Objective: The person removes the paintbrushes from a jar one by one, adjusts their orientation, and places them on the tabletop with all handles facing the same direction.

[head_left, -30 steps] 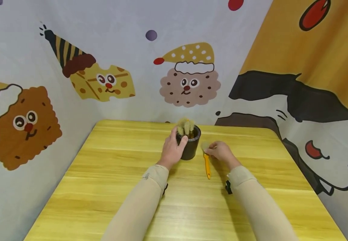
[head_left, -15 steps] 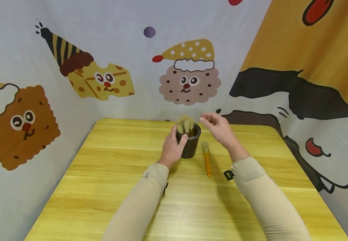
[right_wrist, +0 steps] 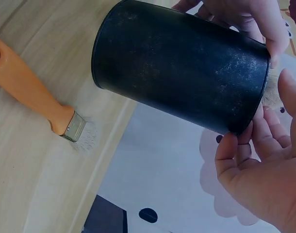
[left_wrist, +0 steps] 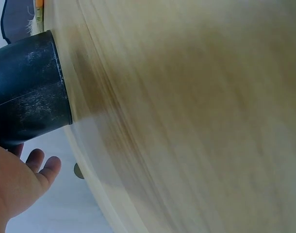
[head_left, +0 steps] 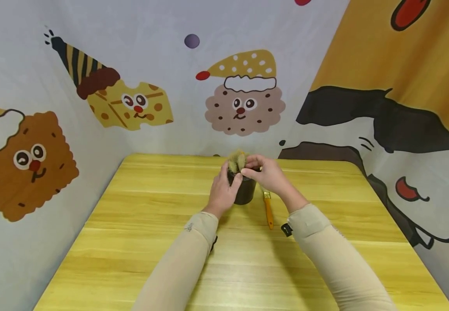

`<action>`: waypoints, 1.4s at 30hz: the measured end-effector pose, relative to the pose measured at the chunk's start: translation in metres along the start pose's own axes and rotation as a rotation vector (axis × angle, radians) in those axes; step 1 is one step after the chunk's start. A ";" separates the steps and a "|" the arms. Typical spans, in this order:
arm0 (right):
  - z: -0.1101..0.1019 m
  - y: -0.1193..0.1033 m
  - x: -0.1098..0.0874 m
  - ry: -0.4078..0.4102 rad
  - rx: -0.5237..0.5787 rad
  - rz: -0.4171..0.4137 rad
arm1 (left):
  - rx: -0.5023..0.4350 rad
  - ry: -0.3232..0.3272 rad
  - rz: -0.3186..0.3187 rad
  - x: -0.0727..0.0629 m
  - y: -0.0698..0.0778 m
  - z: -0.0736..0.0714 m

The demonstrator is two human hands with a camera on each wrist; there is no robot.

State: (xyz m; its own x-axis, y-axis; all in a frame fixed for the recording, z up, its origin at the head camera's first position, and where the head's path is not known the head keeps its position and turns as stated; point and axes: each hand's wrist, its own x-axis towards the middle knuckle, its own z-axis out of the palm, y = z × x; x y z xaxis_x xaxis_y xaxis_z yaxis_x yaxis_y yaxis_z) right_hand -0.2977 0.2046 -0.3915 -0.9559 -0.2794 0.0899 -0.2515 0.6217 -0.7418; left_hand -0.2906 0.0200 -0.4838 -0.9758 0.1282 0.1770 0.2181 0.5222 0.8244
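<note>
Since the earlier frame, the right hand [head_left: 268,175] is moving left, from the air beside the pot [head_left: 244,192] to its rim, palm facing inward. It is hiding some of the brushes [head_left: 237,163]; whether its bent fingers are pinching one cannot be told. The left hand [head_left: 222,191] is gripping the pot, upright near the table's [head_left: 150,242] far edge. The left wrist view is cutting off the pot's mouth; the right wrist view is exposing the loose brush's [right_wrist: 31,87] bristles.
</note>
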 end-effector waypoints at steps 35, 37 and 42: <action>0.018 -0.003 0.013 0.163 -0.204 -0.018 | -0.038 -0.017 0.005 -0.001 -0.001 0.000; 0.020 -0.004 0.014 0.174 -0.228 0.000 | -0.037 -0.018 0.006 -0.001 -0.001 0.000; 0.018 -0.010 0.013 0.167 -0.211 0.050 | -0.033 -0.019 -0.011 -0.001 -0.002 0.000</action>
State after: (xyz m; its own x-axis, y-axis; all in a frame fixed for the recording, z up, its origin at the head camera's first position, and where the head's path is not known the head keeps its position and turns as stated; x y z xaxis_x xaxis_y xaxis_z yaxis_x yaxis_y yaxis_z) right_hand -0.3044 0.1815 -0.3948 -0.9754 -0.1310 0.1775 -0.2124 0.7751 -0.5951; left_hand -0.2899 0.0186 -0.4854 -0.9776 0.1391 0.1581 0.2070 0.4957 0.8435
